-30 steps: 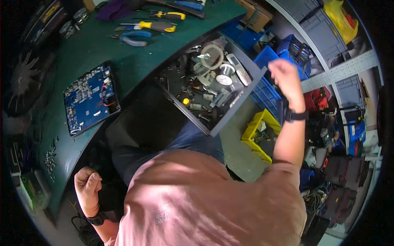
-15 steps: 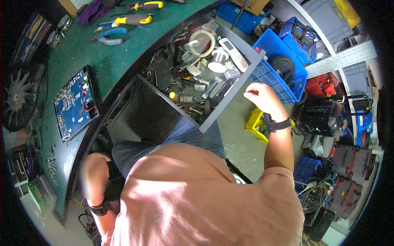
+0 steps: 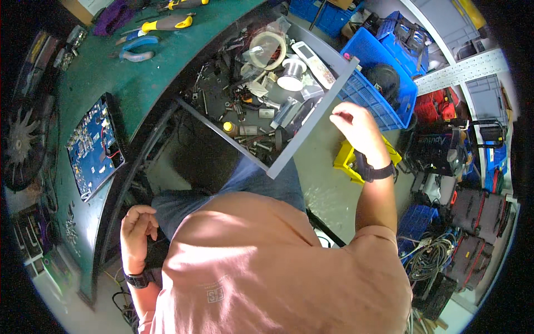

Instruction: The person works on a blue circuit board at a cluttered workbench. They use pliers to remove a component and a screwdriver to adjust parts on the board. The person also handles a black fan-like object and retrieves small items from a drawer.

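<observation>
An open grey drawer (image 3: 317, 125) juts out from under the green workbench, in front of my lap. Inside it lie a roll of tape (image 3: 254, 50), a spool of wire (image 3: 291, 75), a white remote control (image 3: 313, 64), a small yellow-capped bottle (image 3: 228, 127), and several screws and metal parts. My right hand (image 3: 357, 127) is just outside the drawer's front panel, fingers loosely bent with a gap to the thumb and nothing visible in them. Beside the bench edge, at the lower left, my left hand (image 3: 136, 234) hangs with loosely curled, parted fingers and holds nothing visible.
On the workbench (image 3: 105, 72) are a circuit board in a black case (image 3: 95, 147), pliers (image 3: 139, 49), a screwdriver (image 3: 167, 23) and scattered screws. To the right are a blue crate (image 3: 370, 94), a yellow bin (image 3: 347, 167) on the floor, cables and stacked cases.
My left hand, blurred before, has turned and now shows bent fingers. My right hand has barely shifted beside the drawer front. The view has tilted slightly, and the drawer still stands open.
</observation>
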The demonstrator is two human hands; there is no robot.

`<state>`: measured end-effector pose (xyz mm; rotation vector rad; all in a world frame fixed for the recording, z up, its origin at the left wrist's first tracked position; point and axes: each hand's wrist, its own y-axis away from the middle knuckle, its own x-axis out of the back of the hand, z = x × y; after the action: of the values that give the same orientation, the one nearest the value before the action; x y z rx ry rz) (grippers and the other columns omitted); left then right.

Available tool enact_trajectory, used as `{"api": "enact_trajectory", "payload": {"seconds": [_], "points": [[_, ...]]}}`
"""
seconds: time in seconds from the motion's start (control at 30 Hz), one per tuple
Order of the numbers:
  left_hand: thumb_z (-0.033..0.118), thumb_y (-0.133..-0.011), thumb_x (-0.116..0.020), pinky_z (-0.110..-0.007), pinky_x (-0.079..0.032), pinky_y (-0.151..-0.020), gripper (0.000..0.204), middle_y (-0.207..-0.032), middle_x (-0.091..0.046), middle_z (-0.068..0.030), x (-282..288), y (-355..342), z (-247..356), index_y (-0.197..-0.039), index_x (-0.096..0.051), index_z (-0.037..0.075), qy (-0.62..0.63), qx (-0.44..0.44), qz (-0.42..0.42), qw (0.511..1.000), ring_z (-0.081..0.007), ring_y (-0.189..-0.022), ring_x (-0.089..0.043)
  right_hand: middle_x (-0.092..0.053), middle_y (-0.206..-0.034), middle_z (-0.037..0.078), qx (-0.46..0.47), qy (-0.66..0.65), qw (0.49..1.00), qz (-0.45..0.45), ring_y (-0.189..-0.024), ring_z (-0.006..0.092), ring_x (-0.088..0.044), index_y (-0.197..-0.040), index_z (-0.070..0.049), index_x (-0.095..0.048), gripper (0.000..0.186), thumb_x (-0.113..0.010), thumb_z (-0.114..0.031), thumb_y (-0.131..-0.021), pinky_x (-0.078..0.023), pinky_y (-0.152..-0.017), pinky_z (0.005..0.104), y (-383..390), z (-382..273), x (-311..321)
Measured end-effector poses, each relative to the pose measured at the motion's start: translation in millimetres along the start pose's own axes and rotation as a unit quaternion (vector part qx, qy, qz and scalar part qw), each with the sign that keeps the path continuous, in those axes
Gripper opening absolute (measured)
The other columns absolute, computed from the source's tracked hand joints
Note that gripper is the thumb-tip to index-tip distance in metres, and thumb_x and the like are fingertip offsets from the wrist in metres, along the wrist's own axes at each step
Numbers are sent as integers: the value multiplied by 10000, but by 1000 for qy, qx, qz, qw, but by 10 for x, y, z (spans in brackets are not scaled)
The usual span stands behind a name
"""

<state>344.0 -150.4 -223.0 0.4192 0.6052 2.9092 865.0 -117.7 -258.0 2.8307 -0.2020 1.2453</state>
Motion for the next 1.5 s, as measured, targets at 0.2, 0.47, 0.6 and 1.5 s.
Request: {"api": "enact_trajectory", "payload": {"seconds": [0.2, 0.47, 0.6, 1.5], "points": [[63, -973, -493, -224, -455, -506, 153, -776, -660, -72, -23, -16, -4, -1022, -627, 8, 2, 45, 9, 999, -94, -557, -570, -683, -768, 120, -5, -6, 998, 61, -679, 198, -649, -914, -19, -672, 138, -698, -137, -847, -501, -648, 309, -140, -147, 85], [38, -961, -491, -243, -488, -549, 154, -821, -665, -95, 52, -33, -161, -1023, -624, -11, 33, 50, -14, 998, -123, -605, -604, -691, -838, 161, 64, 131, 986, -82, -743, 262, -676, -971, -10, -695, 197, -686, -153, -835, -520, -687, 357, -641, -565, -19], [19, -953, -481, -261, -522, -615, 159, -855, -671, -103, 62, -18, -190, -1020, -620, -21, 73, 49, -15, 996, -150, -667, -643, -682, -808, 198, 145, 230, 927, -257, -754, 350, -672, -856, -23, -706, 141, -658, -142, -798, -523, -666, 420, -990, -581, -437], [-48, -936, -514, -280, -560, -624, 146, -933, -678, -137, 86, 150, -178, -1048, -604, -23, 31, 38, 7, 999, -204, -742, -701, -726, -1004, 158, 138, 490, 768, -388, -930, 340, -700, -976, -20, -748, 244, -648, -91, -764, -545, -737, 479, -1324, -873, -1018]]}}
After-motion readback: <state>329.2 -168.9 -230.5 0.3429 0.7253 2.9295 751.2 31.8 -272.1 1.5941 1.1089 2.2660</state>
